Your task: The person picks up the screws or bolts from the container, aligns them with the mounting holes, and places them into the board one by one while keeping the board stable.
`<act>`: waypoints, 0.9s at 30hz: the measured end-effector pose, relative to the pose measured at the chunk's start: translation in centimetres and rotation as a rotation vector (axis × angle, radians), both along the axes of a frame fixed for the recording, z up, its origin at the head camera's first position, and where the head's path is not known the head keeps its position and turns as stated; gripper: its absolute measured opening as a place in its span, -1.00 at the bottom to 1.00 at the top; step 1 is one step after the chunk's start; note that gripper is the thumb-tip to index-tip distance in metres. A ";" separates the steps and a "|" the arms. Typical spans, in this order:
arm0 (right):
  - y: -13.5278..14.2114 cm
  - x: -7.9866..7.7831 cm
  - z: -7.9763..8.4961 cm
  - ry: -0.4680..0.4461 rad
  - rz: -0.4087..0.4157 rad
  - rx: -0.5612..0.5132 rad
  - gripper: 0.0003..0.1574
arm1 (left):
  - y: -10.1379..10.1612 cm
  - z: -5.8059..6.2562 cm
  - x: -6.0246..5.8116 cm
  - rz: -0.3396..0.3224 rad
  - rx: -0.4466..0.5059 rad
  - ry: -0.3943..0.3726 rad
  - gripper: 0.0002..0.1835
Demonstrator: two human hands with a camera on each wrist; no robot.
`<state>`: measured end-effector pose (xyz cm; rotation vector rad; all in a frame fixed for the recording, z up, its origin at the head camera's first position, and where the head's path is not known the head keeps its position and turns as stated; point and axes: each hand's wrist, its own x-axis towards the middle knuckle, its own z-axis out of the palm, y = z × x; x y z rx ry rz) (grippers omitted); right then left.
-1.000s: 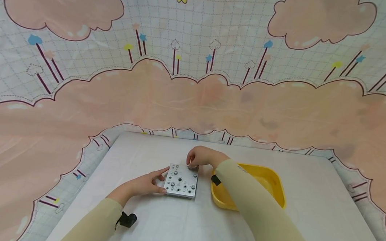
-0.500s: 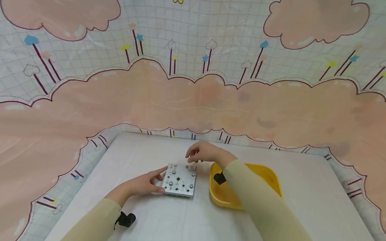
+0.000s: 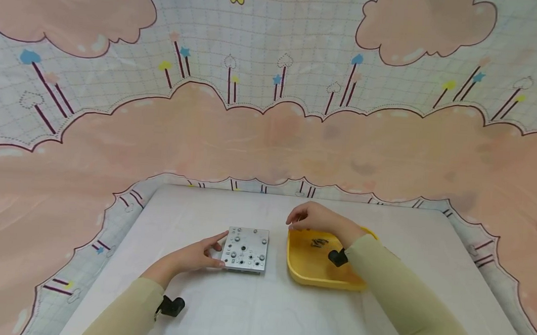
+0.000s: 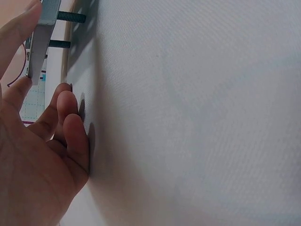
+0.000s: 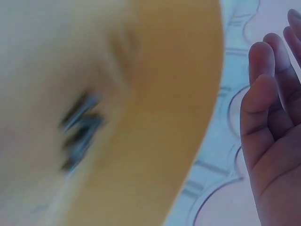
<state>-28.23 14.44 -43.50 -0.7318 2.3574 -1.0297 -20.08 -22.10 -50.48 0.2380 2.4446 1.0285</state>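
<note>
The left hand [image 3: 190,257] gripped the plate [image 3: 252,241] by its left corners; the right hand [image 3: 315,217], loosely curled, empty, hung over the far-left corner of the tray [image 3: 319,282] of screws [image 3: 319,242].

You are at a screened-off work booth; you cannot tell whether it stands in a home, a lab or a workshop; a printed sheet [image 3: 274,142] with pinkish clouds [image 3: 426,29] hangs behind the worktop [image 3: 242,313] and runs down both its sides; a white, cloth-textured surface tops it; small assembly parts mark its use, a metal plate [image 3: 253,240] and dark screws [image 3: 319,243] in a yellow tray [image 3: 308,271].
</note>
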 end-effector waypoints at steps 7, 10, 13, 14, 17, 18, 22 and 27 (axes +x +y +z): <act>4.6 1.3 -1.1 0.023 -0.052 0.032 -0.77 | -0.4 -0.1 0.0 -0.023 -0.003 0.011 0.06; 6.0 1.6 -1.7 0.000 -0.084 0.041 -0.76 | -0.4 -0.2 0.0 -0.031 0.000 0.010 0.06; 6.9 1.7 -2.3 -0.007 -0.096 0.056 -0.79 | -0.4 -0.3 -0.1 -0.030 0.009 0.007 0.06; 7.1 1.7 -2.4 -0.007 -0.099 0.064 -0.80 | -0.4 -0.3 -0.1 -0.029 0.012 0.008 0.06; 7.4 1.8 -2.6 0.002 -0.099 0.086 -0.81 | -0.3 -0.2 -0.1 -0.021 0.016 0.007 0.06; 7.5 1.8 -2.6 -0.001 -0.097 0.090 -0.81 | -0.3 -0.2 -0.1 -0.019 0.017 0.007 0.06; 7.6 1.9 -2.9 0.006 -0.069 0.146 -0.84 | -0.3 -0.2 -0.1 -0.016 0.018 0.004 0.06; 7.4 1.7 -3.8 0.018 -0.009 0.183 -0.90 | -0.2 -0.2 -0.2 -0.016 0.017 0.000 0.06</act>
